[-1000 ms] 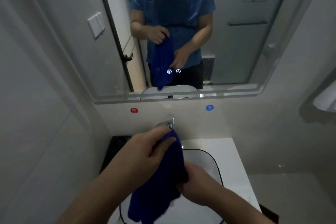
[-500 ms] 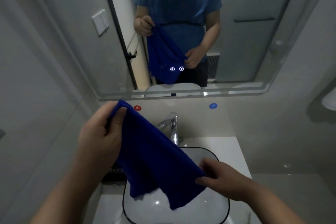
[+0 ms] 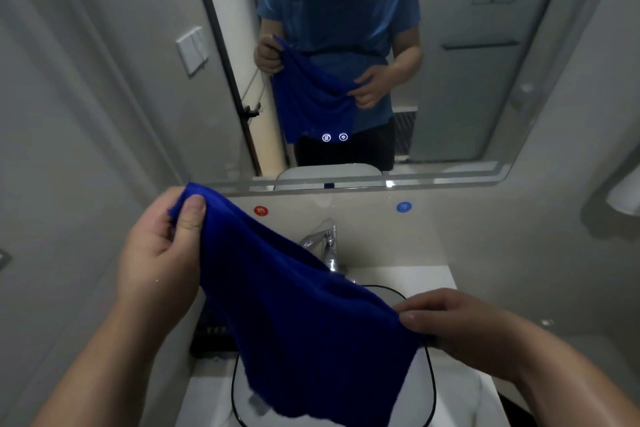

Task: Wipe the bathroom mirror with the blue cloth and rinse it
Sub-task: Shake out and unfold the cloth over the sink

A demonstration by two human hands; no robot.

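**Blue cloth (image 3: 304, 322) held spread above the basin (image 3: 429, 378)**

The cloth hangs in the middle of the view, pulled into a slanted sheet that runs from a raised corner at ten o'clock down to a lower corner at four o'clock. Its loose bottom edge droops over the white, dark-rimmed basin at six o'clock. The left hand (image 3: 162, 253), at nine o'clock, pinches the upper corner with the thumb pressed flat on the fabric and the fingers curled behind it. The right hand (image 3: 460, 326), at four o'clock, grips the lower corner between thumb and fingers. The two hands are well apart, each clamped on its own corner, with the fabric taut between them.

Behind the cloth, a chrome tap (image 3: 325, 243) stands just above centre, partly hidden by the fabric. On the wall at twelve o'clock from the tap, a red sticker (image 3: 260, 210) sits to its left and a blue sticker (image 3: 403, 207) to its right (the marks on them are too small to read). The mirror (image 3: 467, 97) fills the upper half, from eleven to two o'clock, and the cloth does not touch it. It reflects the person in a blue shirt holding the cloth. Two small lit touch icons (image 3: 334, 137) glow near its lower edge. A dark object (image 3: 211, 340) lies beside the basin at seven o'clock; what it is cannot be told.
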